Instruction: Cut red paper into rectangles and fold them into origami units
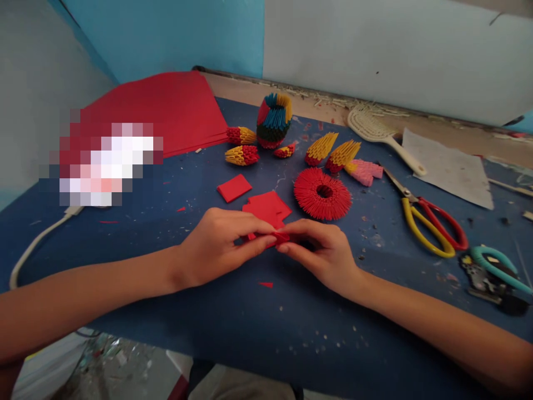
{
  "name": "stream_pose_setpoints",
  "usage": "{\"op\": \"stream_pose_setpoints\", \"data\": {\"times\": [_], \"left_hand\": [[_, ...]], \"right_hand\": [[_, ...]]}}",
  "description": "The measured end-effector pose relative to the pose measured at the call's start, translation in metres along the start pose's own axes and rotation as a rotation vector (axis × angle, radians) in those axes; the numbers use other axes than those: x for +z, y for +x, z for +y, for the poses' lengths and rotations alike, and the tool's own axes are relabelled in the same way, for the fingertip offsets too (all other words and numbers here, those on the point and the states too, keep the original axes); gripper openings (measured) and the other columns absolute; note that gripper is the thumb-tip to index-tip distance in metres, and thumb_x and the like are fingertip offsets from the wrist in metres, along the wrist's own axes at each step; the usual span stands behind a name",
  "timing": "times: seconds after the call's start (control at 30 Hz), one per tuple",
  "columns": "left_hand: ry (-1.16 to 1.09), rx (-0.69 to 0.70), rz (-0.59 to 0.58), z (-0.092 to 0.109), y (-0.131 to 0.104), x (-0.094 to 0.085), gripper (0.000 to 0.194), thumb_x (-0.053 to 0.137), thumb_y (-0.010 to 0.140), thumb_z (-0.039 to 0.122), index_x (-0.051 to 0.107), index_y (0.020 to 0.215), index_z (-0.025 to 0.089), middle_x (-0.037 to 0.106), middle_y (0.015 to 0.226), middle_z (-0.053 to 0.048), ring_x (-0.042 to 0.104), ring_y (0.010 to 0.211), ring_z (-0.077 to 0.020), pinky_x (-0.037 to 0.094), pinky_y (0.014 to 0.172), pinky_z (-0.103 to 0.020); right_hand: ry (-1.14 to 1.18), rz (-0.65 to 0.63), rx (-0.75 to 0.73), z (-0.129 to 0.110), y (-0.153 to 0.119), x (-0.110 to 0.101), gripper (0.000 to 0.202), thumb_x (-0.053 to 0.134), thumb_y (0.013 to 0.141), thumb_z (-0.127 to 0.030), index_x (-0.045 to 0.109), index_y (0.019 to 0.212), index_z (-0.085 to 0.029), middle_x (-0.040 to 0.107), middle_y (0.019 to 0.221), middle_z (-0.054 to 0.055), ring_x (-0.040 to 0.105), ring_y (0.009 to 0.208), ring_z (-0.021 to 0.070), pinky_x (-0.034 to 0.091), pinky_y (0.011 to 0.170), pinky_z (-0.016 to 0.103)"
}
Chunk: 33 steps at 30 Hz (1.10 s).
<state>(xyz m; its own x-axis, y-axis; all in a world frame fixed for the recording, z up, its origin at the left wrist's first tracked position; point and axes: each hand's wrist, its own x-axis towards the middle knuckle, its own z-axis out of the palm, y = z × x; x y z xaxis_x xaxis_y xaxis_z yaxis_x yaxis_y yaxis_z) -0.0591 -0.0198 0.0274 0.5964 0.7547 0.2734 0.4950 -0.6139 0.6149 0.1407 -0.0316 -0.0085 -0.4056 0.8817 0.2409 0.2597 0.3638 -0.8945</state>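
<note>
Both hands meet over the middle of the blue table (233, 311), pinching one small folded piece of red paper (281, 237). My left hand (225, 238) grips it from the left between thumb and fingers. From the right, my right hand (327, 253) closes on the same piece with thumb and forefinger. Just behind the fingertips lie several loose red paper pieces (266, 204), partly covered by my left hand. A small red paper stack (234, 188) sits to their left. Beyond my right hand is a red ring of folded paper pieces (303, 194).
Yellow-and-red folded-paper pieces (242, 155) surround a multicoloured paper vase (273, 122) at the back. Large red sheets (175, 105) lie back left, near a pixelated object with a white cable (39, 241). Rightward are scissors (428, 216), a cream brush-like paddle (375, 125) and turquoise-handled cutters (495, 264).
</note>
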Motion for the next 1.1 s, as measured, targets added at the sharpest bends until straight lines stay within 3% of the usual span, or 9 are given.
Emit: {"op": "stream_pose_setpoints", "data": {"times": [0.17, 0.4, 0.63, 0.83, 0.97, 1.1], "left_hand": [[-0.001, -0.021, -0.011, -0.0017, -0.0008, 0.0028, 0.014, 0.056, 0.082, 0.022, 0.07, 0.086, 0.021, 0.072, 0.077, 0.001, 0.065, 0.066, -0.0101, 0.047, 0.064, -0.017], [0.007, 0.167, 0.125, -0.0053, 0.0001, 0.0071, 0.012, 0.056, 0.081, 0.016, 0.068, 0.082, 0.016, 0.072, 0.073, 0.001, 0.065, 0.063, -0.0075, 0.048, 0.06, -0.013], [-0.037, 0.17, 0.122, -0.003, -0.0011, 0.0079, 0.01, 0.059, 0.077, 0.012, 0.067, 0.08, 0.016, 0.073, 0.076, -0.001, 0.066, 0.067, -0.0082, 0.048, 0.065, -0.013], [-0.023, 0.147, -0.047, -0.0079, -0.0002, 0.0093, 0.013, 0.056, 0.075, 0.014, 0.062, 0.064, 0.014, 0.06, 0.055, 0.003, 0.052, 0.048, -0.0062, 0.039, 0.05, -0.017], [0.015, 0.108, -0.007, -0.006, 0.0005, 0.0053, 0.015, 0.054, 0.079, 0.014, 0.062, 0.066, 0.014, 0.06, 0.055, 0.003, 0.05, 0.048, -0.0054, 0.037, 0.051, -0.016], [0.01, 0.045, 0.03, -0.0062, 0.0013, 0.0041, 0.012, 0.058, 0.079, 0.015, 0.064, 0.069, 0.014, 0.061, 0.056, 0.004, 0.049, 0.047, -0.0039, 0.036, 0.048, -0.014]], "right_hand": [[0.022, 0.036, 0.025, 0.0009, -0.0009, -0.0014, 0.01, 0.067, 0.077, -0.024, 0.068, 0.086, -0.019, 0.071, 0.075, 0.001, 0.064, 0.062, 0.0104, 0.049, 0.057, 0.02], [0.009, 0.052, -0.019, 0.0033, -0.001, -0.0017, 0.009, 0.067, 0.076, -0.022, 0.068, 0.084, -0.019, 0.07, 0.075, 0.001, 0.065, 0.064, 0.0112, 0.05, 0.059, 0.021], [0.057, 0.02, -0.089, 0.0007, -0.0004, -0.0011, 0.003, 0.064, 0.078, -0.016, 0.066, 0.079, -0.016, 0.067, 0.067, 0.001, 0.063, 0.06, 0.0098, 0.048, 0.056, 0.02], [-0.003, -0.131, -0.031, -0.0026, 0.0016, -0.0003, 0.002, 0.064, 0.077, -0.016, 0.066, 0.076, -0.016, 0.063, 0.062, -0.002, 0.056, 0.054, 0.007, 0.043, 0.051, 0.017], [0.192, -0.028, 0.075, 0.0007, 0.0, 0.0025, 0.013, 0.066, 0.077, -0.02, 0.062, 0.088, -0.018, 0.065, 0.071, -0.002, 0.061, 0.056, 0.0073, 0.048, 0.053, 0.018], [0.256, 0.049, 0.092, 0.0019, -0.0001, 0.0035, 0.009, 0.064, 0.078, -0.018, 0.062, 0.086, -0.02, 0.067, 0.075, -0.002, 0.064, 0.062, 0.0077, 0.051, 0.056, 0.017]]}}
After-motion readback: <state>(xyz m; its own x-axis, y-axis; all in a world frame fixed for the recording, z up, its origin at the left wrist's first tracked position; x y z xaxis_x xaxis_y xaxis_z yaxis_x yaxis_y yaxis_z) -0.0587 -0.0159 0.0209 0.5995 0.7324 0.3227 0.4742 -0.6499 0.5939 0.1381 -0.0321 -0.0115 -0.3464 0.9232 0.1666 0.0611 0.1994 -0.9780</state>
